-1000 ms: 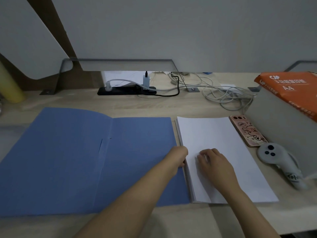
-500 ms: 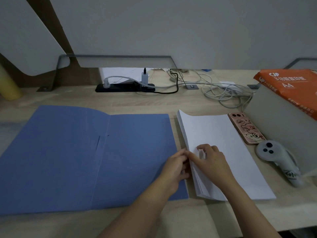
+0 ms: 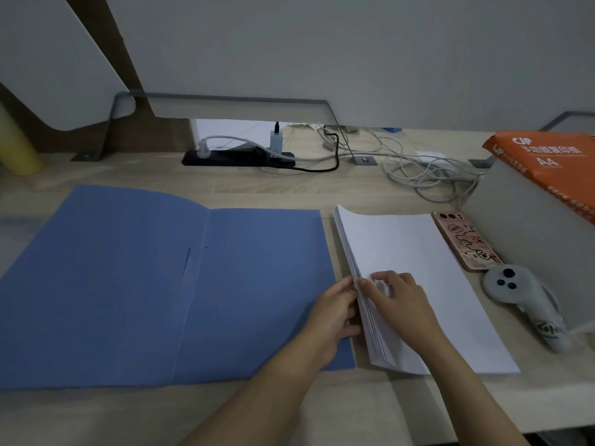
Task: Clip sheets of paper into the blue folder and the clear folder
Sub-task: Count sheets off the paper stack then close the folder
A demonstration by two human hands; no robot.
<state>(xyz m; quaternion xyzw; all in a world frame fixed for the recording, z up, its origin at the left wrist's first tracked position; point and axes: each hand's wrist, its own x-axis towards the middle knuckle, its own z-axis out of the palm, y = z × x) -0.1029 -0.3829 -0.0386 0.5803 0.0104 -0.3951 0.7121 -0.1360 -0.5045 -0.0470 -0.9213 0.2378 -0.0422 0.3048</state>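
The blue folder [image 3: 135, 278] lies open and flat across the left and middle of the desk. Right of it sits a thick stack of white paper [image 3: 428, 284], its left edge raised so the sheets fan. My left hand [image 3: 335, 313] is at that raised edge, fingers curled against the sheet edges and partly over the folder's right corner. My right hand [image 3: 399, 304] rests on top of the stack, thumb and fingers pinching the upper sheets at the left edge. No clear folder is in view.
A pink phone [image 3: 463, 241] and a grey controller [image 3: 528, 304] lie right of the paper. A grey box [image 3: 528, 226] carries an orange A4 ream [image 3: 547, 165]. A black power strip [image 3: 238, 157] and tangled cables [image 3: 428, 175] lie at the back; a yellow cylinder [image 3: 19, 149] stands far left.
The stack's left edge has lifted off the desk and fanned. My left hand moved right to that edge, and my right hand's thumb came over to pinch the top sheets.
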